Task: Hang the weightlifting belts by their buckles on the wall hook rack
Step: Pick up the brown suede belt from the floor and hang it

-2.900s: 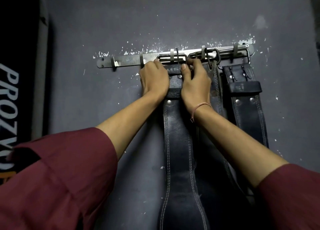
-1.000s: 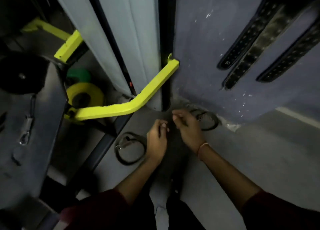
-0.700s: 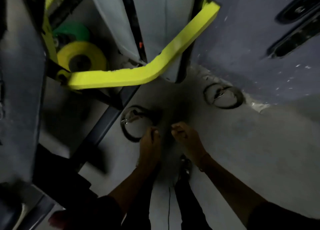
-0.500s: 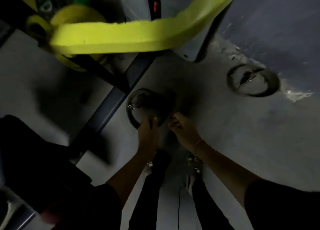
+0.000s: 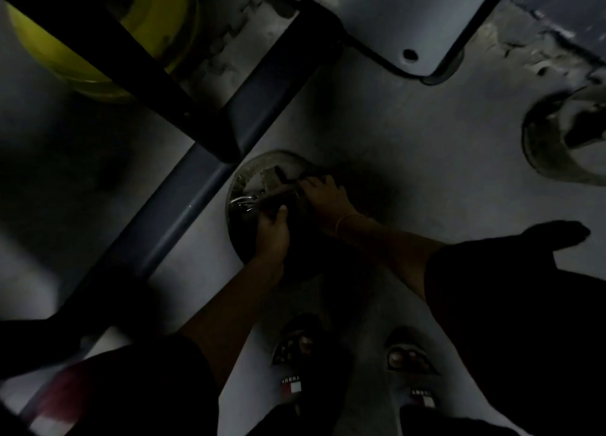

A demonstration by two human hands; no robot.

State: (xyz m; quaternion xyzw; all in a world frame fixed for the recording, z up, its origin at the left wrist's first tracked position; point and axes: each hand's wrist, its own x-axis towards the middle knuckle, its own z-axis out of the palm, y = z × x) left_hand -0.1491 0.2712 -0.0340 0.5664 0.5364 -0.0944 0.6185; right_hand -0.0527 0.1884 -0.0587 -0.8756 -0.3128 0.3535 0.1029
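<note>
A coiled dark weightlifting belt (image 5: 252, 176) lies on the grey floor in dim light, its metal buckle (image 5: 242, 203) at the left of the coil. My left hand (image 5: 273, 230) grips the belt just right of the buckle. My right hand (image 5: 323, 196) grips the strap at the coil's right side. A second coiled belt (image 5: 557, 153) lies on the floor at the right edge. The wall hook rack is out of view.
A dark steel frame bar (image 5: 183, 212) runs diagonally just left of the belt. A yellow weight plate (image 5: 82, 52) sits at the top left. A grey machine base plate (image 5: 410, 25) is at the top. My sandalled feet (image 5: 354, 370) stand below the hands.
I turned from the rack, where I was setting a buckle on a hook, and bent to the floor. Both hands reached down and took hold of the nearer coiled belt.
</note>
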